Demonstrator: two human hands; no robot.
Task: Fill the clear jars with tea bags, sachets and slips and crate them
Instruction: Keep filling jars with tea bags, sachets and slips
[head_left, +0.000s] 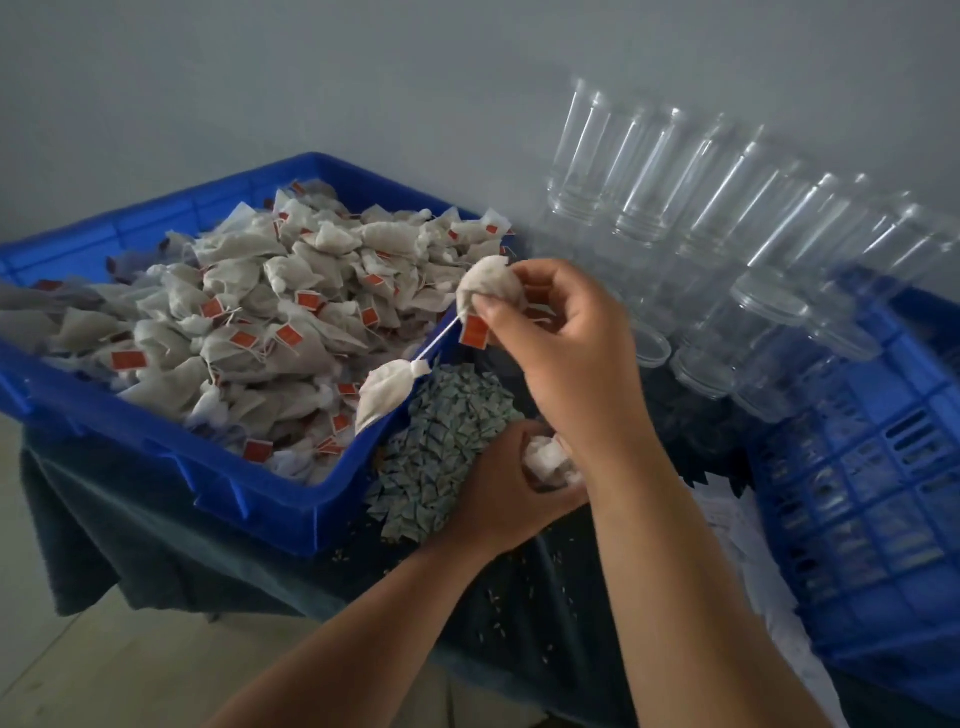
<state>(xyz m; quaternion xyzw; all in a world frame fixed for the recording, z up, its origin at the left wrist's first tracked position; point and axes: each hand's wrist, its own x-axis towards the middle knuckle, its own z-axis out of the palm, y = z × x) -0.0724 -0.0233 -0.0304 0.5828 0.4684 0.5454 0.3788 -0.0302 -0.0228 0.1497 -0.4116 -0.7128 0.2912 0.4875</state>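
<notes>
The blue bin (249, 499), heaped with tea bags (249, 312), sits on a dark cloth (130, 509). Well to its right stands a blue crate (883, 493), and clear jars (675, 208) crowd between them. Sachets (441, 452) are piled against the bin's right wall. Beside that pile the left hand (498, 499) clutches a bunch of white bags (545, 460). Above the bin's right corner the right hand (566, 343) pinches a single tea bag (491, 283), and a second bag (382, 392) dangles from it by string.
</notes>
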